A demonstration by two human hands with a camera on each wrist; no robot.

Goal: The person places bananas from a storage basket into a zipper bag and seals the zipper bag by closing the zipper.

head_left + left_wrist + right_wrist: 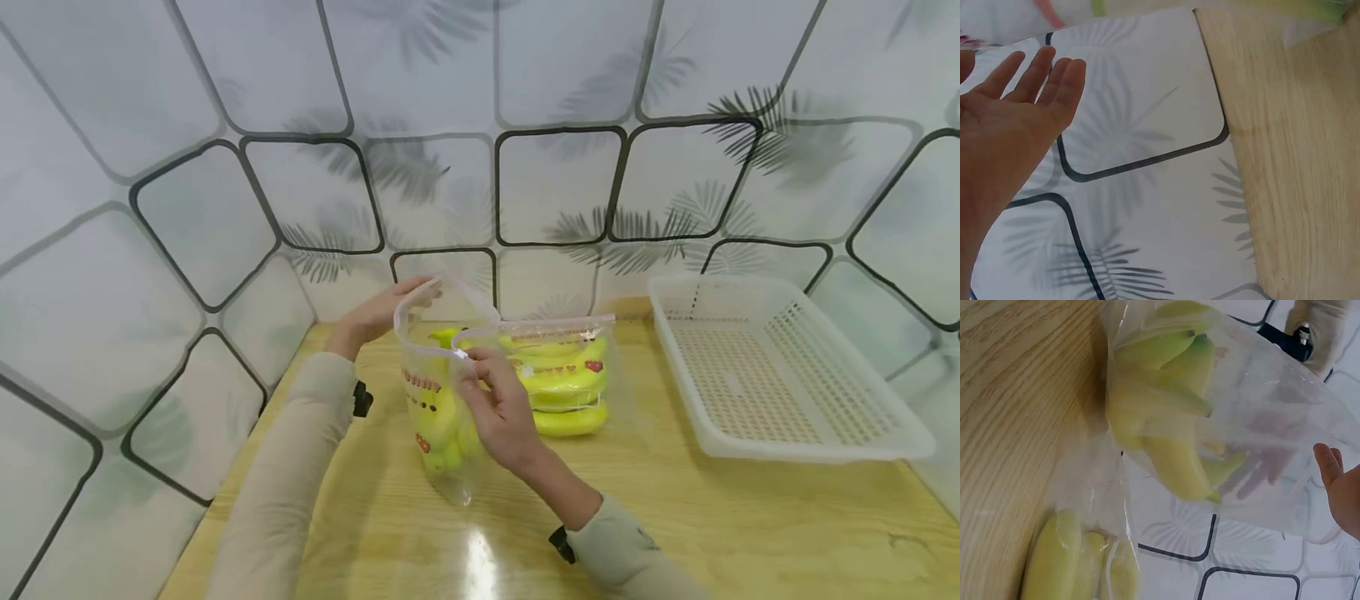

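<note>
A clear zip-top bag (442,400) with printed lettering stands upright on the table, its mouth spread wide. Bananas (1175,456) lie inside it, seen through the plastic. My right hand (501,408) pinches the near side of the bag's rim between thumb and fingers. At the far left side of the rim is my left hand (382,315), its fingers stretched out along the plastic; in the left wrist view those fingers (1038,78) are spread and loosely bent below the bag. A second zip-top bag (573,375), holding several bananas, lies just right of the first.
A white perforated plastic basket (690,400) sits on the right of the wooden table (637,517). Patterned wall covering (555,183) rises behind and along the left side of the table. Both sleeves carry a black wrist mount.
</note>
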